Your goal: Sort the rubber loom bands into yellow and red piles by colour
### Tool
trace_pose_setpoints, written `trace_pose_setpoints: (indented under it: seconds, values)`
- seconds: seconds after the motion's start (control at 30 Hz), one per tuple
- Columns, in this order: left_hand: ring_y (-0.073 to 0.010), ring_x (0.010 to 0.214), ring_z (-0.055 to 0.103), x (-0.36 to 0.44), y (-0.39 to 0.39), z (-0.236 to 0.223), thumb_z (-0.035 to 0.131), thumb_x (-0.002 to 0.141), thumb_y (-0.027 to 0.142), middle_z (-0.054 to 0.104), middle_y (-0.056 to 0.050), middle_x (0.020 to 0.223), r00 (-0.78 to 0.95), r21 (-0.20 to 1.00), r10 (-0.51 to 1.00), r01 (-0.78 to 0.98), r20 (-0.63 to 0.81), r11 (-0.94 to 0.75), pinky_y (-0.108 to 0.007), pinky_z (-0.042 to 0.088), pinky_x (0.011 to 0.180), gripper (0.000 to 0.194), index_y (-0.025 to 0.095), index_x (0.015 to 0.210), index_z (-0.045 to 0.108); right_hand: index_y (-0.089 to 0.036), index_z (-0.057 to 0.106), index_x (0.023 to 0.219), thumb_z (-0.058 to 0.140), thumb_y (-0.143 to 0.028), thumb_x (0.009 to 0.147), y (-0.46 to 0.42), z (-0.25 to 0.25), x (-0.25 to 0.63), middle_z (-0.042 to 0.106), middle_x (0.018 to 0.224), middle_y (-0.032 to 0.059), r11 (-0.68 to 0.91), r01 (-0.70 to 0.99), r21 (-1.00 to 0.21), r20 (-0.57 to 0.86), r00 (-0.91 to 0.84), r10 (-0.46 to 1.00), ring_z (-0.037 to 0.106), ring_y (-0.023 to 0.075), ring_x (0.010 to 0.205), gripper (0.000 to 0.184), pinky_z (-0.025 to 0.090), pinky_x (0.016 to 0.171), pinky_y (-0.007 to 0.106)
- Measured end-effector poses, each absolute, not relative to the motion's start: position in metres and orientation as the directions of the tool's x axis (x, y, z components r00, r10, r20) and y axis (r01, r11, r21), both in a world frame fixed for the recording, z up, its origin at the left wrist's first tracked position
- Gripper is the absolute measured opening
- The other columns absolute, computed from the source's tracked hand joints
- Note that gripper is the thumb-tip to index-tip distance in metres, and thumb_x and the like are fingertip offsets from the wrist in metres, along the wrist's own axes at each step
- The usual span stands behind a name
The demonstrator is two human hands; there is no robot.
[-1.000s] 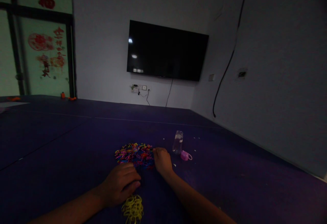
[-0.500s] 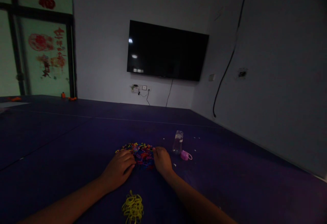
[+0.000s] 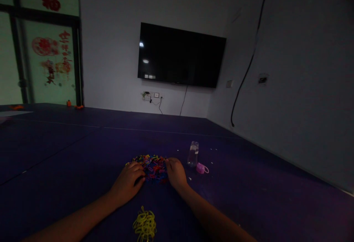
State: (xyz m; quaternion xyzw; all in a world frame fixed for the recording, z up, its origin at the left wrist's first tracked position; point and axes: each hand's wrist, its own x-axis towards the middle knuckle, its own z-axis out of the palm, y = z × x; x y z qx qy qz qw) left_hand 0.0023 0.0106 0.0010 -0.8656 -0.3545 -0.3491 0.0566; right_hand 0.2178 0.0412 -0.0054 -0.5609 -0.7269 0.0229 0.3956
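A pile of small multicoloured loops [image 3: 156, 169], in red, blue, pink, yellow and other colours, lies on the purple surface; too dim to tell whether they are bands or clips. My left hand [image 3: 129, 181] rests against its left side, fingers bent and slightly apart, with the thumb away from them. Along the right edge of the pile lies my right hand [image 3: 176, 174], loosely curved, thumb toward the loops and some fingers hidden. Neither hand visibly grips a loop. Closer to me, between the forearms, sits a separate heap of yellow rubber bands [image 3: 145, 226].
Right of my right hand stand a clear bottle [image 3: 193, 155] and its pink cap with a loop [image 3: 201, 168]. White scraps [image 3: 190, 178] dot the purple surface [image 3: 83, 161]. Orange objects [image 3: 79, 107] sit at the far left edge. A television [image 3: 181, 56] hangs on the wall.
My left hand has shifted very slightly left, and its fingers look a bit more spread. My right hand stays at the pile's edge. The view has moved slightly.
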Motion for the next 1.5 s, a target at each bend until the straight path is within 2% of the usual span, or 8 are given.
trace_pose_setpoints:
  seconds: [0.13,0.27,0.47,0.77,1.03,1.5]
  values:
    - [-0.0243,0.091,0.058,0.004,0.008,0.004,0.056,0.077,0.011,0.065,-0.005,0.086,0.504,0.151,0.595,0.671,0.626,-0.726,-0.043,0.046,0.083,0.014,0.02,0.079,0.066,-0.015,0.066,0.094,0.033,-0.026,0.095,0.033,0.002,0.213,0.068,0.093,0.01,0.483,0.726,-0.488,0.596,-0.127,0.793,0.062,0.0193,0.089,0.035,0.044,0.082,0.029]
    - [-0.0238,0.091,0.057,0.005,0.007,0.005,0.056,0.076,0.009,0.065,-0.005,0.085,0.522,0.147,0.603,0.671,0.603,-0.727,-0.042,0.046,0.083,0.014,0.02,0.078,0.065,-0.016,0.065,0.104,0.034,-0.025,0.094,0.026,0.005,0.207,0.066,0.104,0.0101,0.566,0.704,-0.43,0.599,-0.247,0.762,0.059,0.0195,0.1,0.033,0.042,0.091,0.032]
    - [-0.0241,0.092,0.057,0.004,0.009,0.002,0.057,0.076,0.01,0.066,-0.005,0.087,0.509,0.148,0.584,0.661,0.632,-0.735,-0.043,0.045,0.084,0.014,0.021,0.08,0.065,-0.017,0.066,0.095,0.034,-0.022,0.094,0.026,0.004,0.206,0.067,0.098,0.0075,0.592,0.721,-0.359,0.523,-0.37,0.768,0.061,0.0177,0.094,0.032,0.045,0.084,0.028]
    - [-0.0249,0.091,0.059,0.003,0.009,0.002,0.056,0.076,0.014,0.066,-0.006,0.09,0.464,0.152,0.618,0.709,0.635,-0.689,-0.044,0.046,0.084,0.014,0.02,0.084,0.066,-0.018,0.066,0.095,0.034,-0.023,0.095,0.023,0.006,0.206,0.066,0.102,0.0075,0.596,0.715,-0.365,0.546,-0.354,0.759,0.059,0.0181,0.097,0.033,0.043,0.086,0.028]
    - [-0.0251,0.09,0.059,0.003,0.008,0.002,0.056,0.077,0.015,0.067,-0.006,0.091,0.464,0.152,0.624,0.713,0.629,-0.684,-0.044,0.046,0.084,0.013,0.02,0.084,0.066,-0.018,0.065,0.081,0.035,-0.021,0.095,0.026,0.002,0.206,0.067,0.089,0.0057,0.603,0.736,-0.309,0.526,-0.396,0.753,0.061,0.016,0.088,0.034,0.043,0.082,0.024]
    - [-0.024,0.095,0.058,0.002,0.013,-0.004,0.054,0.079,0.015,0.065,-0.006,0.096,0.47,0.186,0.66,0.715,0.586,-0.674,-0.042,0.045,0.087,0.015,0.021,0.088,0.065,-0.016,0.065,0.089,0.031,-0.023,0.096,0.038,-0.006,0.21,0.065,0.1,0.0083,0.658,0.702,-0.274,0.462,-0.504,0.73,0.058,0.0175,0.098,0.036,0.042,0.086,0.027]
